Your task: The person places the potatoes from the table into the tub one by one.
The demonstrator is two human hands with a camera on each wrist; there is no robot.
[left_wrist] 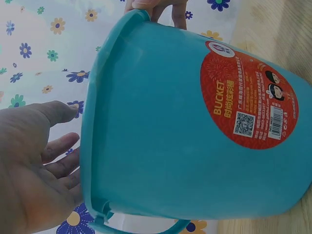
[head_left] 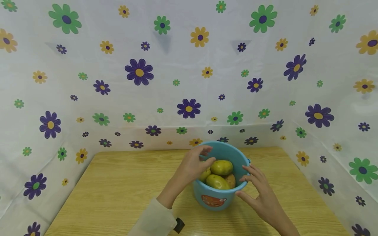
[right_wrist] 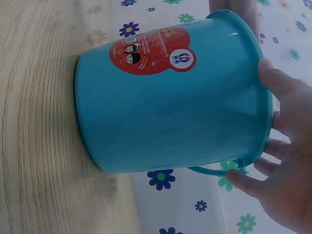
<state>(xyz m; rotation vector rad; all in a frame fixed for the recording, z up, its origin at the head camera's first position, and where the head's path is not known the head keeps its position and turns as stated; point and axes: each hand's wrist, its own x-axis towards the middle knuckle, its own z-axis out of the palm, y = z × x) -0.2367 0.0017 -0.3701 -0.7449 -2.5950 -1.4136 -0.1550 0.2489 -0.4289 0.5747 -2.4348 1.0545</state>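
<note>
A light blue plastic bucket (head_left: 212,196) with a red label stands upright on the table. Several smooth yellow-green oval pieces of produce (head_left: 222,167), which resemble mangoes, lie inside with a browner round one (head_left: 230,180). My left hand (head_left: 193,165) hovers over the bucket's left rim, thumb and fingers loosely parted above the produce with nothing between them. At the opposite side, my right hand (head_left: 260,190) holds the rim, its thumb outside and some fingers reaching over the edge. In the left wrist view, the left fingertips are hidden behind the rim.
The wood-grain table (head_left: 127,186) extends around the bucket. White sheeting (head_left: 165,95) printed with flowers encloses the back and both sides. The bucket's blue handle (left_wrist: 146,229) hangs down at its side.
</note>
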